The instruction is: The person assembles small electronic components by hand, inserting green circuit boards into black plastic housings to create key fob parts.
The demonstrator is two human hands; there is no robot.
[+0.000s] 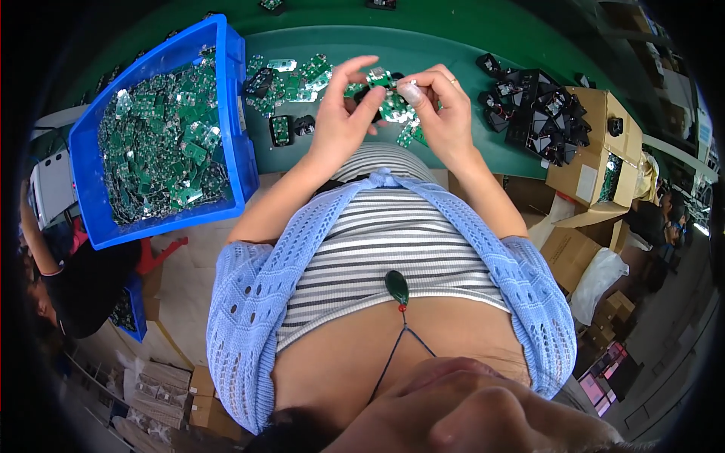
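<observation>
Over the green bench, both of my hands meet in front of my body. My left hand (341, 113) is curled around a small black plastic housing (365, 97), partly hidden by its thumb. At the top of that housing shows a small green circuit board (379, 77) with a silvery part. The thumb and index finger of my right hand (445, 109) are pinched together at the board's right edge. Loose green circuit boards (396, 109) lie below and between the hands. Left of my left hand, a black housing with a board inside (281, 130) rests on the bench.
A blue bin (234, 113) heaped with green boards stands at the left. More boards (306, 75) are spread beside it on the green bench (453, 51). Black housings (555, 113) are piled at the right, next to an open cardboard box (585, 177). Another person (91, 291) is at far left.
</observation>
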